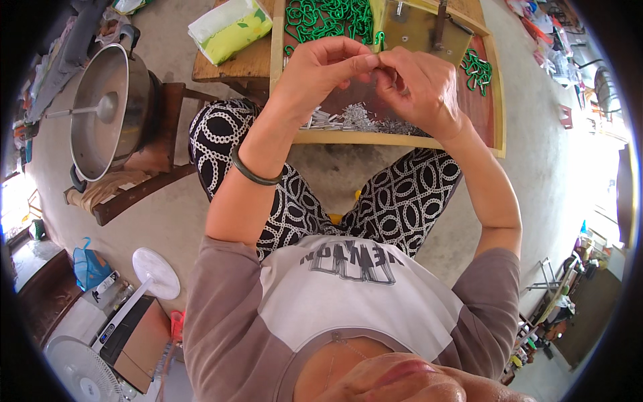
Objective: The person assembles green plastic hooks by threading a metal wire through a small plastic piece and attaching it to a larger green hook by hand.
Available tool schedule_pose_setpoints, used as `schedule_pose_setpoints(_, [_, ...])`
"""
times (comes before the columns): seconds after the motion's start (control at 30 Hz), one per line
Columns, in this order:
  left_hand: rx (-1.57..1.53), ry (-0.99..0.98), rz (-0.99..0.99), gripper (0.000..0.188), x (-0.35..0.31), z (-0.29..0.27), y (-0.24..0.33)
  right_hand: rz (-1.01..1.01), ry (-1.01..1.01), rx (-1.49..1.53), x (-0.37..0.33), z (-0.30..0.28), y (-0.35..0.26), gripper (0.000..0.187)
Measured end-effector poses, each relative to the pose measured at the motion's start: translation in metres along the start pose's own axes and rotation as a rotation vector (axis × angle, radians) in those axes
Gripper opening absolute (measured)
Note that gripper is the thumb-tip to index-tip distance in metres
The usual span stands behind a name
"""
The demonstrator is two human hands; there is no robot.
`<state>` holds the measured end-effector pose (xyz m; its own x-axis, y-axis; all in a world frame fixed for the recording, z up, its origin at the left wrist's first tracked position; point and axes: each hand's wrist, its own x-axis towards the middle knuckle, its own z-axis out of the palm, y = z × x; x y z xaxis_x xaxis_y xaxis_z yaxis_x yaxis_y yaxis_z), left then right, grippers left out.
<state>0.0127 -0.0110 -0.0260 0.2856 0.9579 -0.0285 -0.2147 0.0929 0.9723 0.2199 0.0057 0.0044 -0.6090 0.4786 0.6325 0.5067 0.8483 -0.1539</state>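
Observation:
My left hand (328, 65) and my right hand (420, 84) meet fingertip to fingertip above a shallow wooden-rimmed tray (395, 137). Both are closed in a pinch. A small green carabiner (380, 40) sticks up just beyond the touching fingertips, at the right index finger; its lower part is hidden. What the left fingers pinch is too small to make out. Below the hands lies a heap of small silvery metal pins (358, 119). Many green carabiners (328, 19) are piled in the tray's far left, and a smaller group (476, 70) lies at its right side.
A yellowish metal fixture with a brown lever (441, 27) stands at the tray's far side. Left of the tray, a green-and-white tissue pack (231, 30) rests on a wooden surface. Further left, a large pan (100, 114) with a ladle sits on a wooden chair.

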Motion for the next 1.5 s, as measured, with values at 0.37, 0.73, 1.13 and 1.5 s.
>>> schedule_pose_setpoints(0.37, [0.072,0.012,-0.051,0.019,0.022,0.008,0.009,0.125,-0.008,0.178,0.003,-0.018,0.029,0.053])
schedule_pose_setpoints(0.73, [0.433,0.206,0.174,0.026,0.099,0.009,0.005,0.198,0.029,-0.095,0.024,-0.018,0.080,0.048])
schedule_pose_setpoints(1.13, [0.445,0.206,0.220,0.032,0.112,0.016,-0.013,0.214,0.045,-0.087,0.025,-0.016,0.077,0.048])
schedule_pose_setpoints(1.5, [0.473,0.112,0.045,0.028,0.107,0.010,-0.001,0.200,0.025,-0.097,0.025,-0.016,0.077,0.047])
